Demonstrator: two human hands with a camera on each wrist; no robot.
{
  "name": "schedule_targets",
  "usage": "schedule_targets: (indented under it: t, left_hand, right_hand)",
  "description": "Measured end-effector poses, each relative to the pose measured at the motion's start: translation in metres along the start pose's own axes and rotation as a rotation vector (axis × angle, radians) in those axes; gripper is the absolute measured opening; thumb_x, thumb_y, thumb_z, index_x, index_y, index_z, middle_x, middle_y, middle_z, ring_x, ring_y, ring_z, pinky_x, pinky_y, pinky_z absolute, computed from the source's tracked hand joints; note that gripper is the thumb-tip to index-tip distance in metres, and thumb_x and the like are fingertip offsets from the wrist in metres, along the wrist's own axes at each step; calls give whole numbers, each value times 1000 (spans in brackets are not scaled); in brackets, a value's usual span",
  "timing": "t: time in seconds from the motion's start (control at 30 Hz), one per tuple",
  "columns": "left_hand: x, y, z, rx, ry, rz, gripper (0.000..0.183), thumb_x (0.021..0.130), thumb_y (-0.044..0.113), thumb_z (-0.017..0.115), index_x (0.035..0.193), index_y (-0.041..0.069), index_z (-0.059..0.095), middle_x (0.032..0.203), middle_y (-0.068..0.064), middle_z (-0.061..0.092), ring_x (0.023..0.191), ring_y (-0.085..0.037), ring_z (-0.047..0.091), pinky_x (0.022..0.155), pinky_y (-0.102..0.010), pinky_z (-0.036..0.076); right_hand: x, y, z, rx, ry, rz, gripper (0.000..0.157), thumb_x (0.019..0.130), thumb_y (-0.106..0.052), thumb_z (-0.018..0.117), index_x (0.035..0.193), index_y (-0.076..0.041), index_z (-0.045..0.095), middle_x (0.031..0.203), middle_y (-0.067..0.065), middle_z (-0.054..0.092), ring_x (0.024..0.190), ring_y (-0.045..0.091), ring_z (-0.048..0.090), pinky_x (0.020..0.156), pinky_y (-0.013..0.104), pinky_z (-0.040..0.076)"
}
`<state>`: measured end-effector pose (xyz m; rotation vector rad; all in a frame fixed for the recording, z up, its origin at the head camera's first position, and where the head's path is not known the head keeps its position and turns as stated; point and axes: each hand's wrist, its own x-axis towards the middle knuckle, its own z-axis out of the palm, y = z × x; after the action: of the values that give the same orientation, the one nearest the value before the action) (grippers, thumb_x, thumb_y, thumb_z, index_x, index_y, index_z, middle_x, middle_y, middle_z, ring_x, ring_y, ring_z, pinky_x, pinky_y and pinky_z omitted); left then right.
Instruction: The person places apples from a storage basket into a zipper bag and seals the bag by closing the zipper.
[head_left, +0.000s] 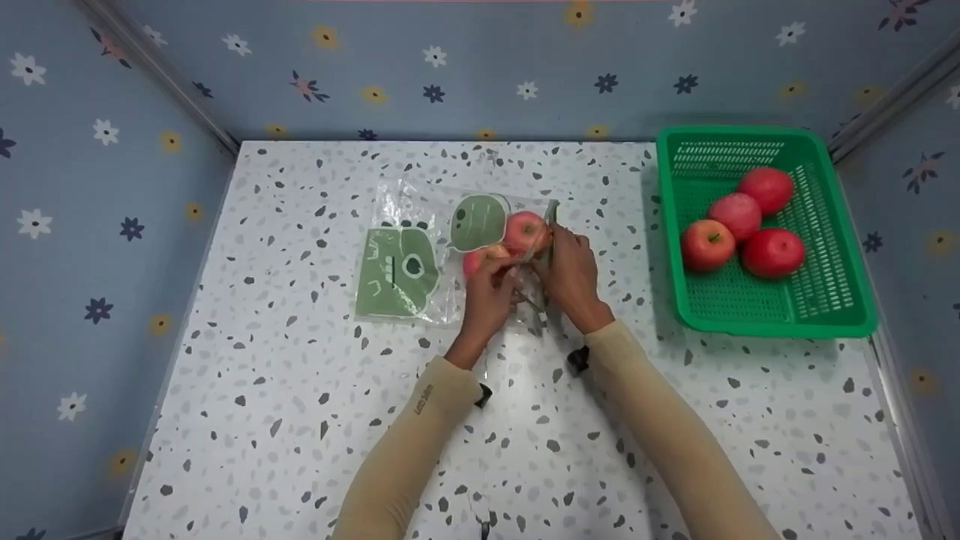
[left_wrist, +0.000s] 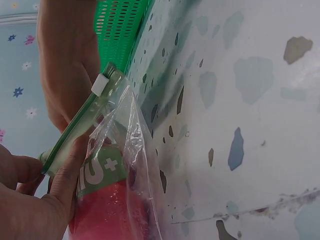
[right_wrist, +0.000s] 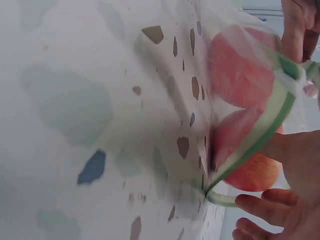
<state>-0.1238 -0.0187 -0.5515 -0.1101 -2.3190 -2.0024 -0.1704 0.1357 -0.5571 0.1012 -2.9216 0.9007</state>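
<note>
A clear zip bag point(head_left: 401, 274) with a green cartoon print lies on the table, red apples point(head_left: 526, 229) inside its right part. My left hand point(head_left: 491, 296) pinches the bag's green zip edge between thumb and fingers, as the left wrist view shows close up. A white slider point(left_wrist: 100, 85) sits farther along that edge. My right hand point(head_left: 574, 274) holds the mouth's other end, fingers at the green strip point(right_wrist: 265, 127). In the right wrist view the strip bends away from a second strip at the lower corner, and apples show through the plastic.
A green plastic basket point(head_left: 780, 328) at the right holds several red apples point(head_left: 772, 253). The speckled white table point(head_left: 285, 420) is bordered by blue flowered walls point(head_left: 480, 67) at the back and sides.
</note>
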Motion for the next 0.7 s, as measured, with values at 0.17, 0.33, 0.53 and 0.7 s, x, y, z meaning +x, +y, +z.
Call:
schedule_targets:
  t: [0.17,0.33,0.53,0.7]
  left_hand:
    - [0,-2,0,-45,-6,-23,23,102,-7,55,119,-11,70,106,-22,60,84,-30,66,64,-27,62]
    - [-1,-1,-1,-77,-19,-69,24,104,-5,54,123,-10,69,105,-21,60,88,-40,68,65,-27,63]
    - [-1,-1,-1,-102,-17,-81,25,104,-6,54,124,-11,68,100,-30,60,86,-43,68,64,-24,62]
    - [-1,-2,-1,-91,-18,-62,24,104,-6,55,124,-12,68,99,-36,61,83,-41,68,64,-28,63]
  right_hand:
    - [-6,5,-13,-81,-21,-19,68,94,-25,83,150,0,54,141,22,63,127,44,56,105,57,47]
    - [-14,9,-30,-196,-32,-64,67,94,-28,82,148,1,55,141,24,62,128,45,55,103,59,48]
    - [-23,15,-52,-227,-21,-95,62,97,-27,80,146,3,55,141,25,60,128,46,54,103,61,47]
    - [-29,20,-71,-236,-9,-87,63,96,-25,81,146,3,55,141,25,59,129,46,52,106,61,45]
